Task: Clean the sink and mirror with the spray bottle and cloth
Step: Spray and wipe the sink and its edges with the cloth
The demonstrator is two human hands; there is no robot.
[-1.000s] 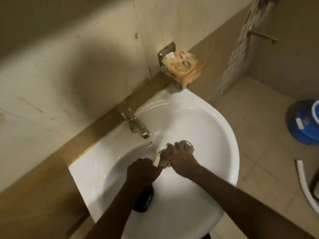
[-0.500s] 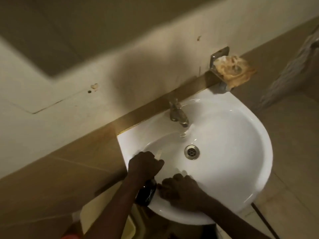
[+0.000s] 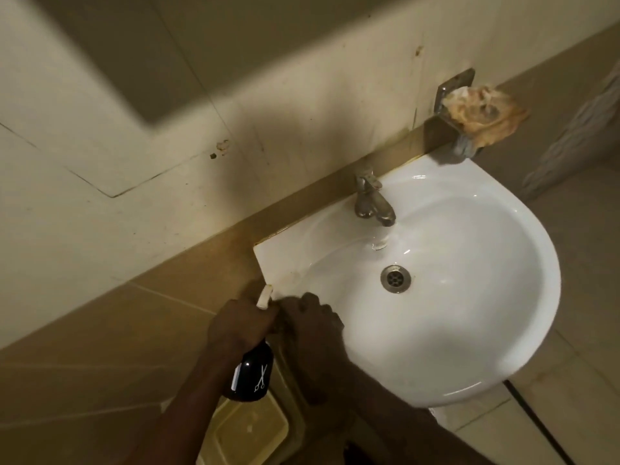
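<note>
The white sink (image 3: 496, 330) is fixed to the tiled wall, with a metal tap (image 3: 372, 203) at its back and a drain (image 3: 396, 278) in the bowl. My left hand (image 3: 240, 325) grips a black spray bottle (image 3: 251, 377) with a scissors logo. Its pale trigger tip (image 3: 264, 297) points at the sink's left corner. My right hand (image 3: 315, 318) presses on the sink's near-left rim with curled fingers, right beside the left hand. The cloth under it is almost wholly hidden. A darker panel fills the top left; I cannot tell if it is the mirror.
A metal soap dish (image 3: 449, 92) on the wall above the sink's right back corner holds an orange-white crumpled mass (image 3: 486, 112). A yellowish square container (image 3: 248, 431) stands on the floor under my arms. A dark hose (image 3: 536, 424) runs across the floor tiles at right.
My right hand has moved from the drain area across the bowl to the near-left rim. My left hand with the bottle shifted left to the sink's corner. The view swung left.
</note>
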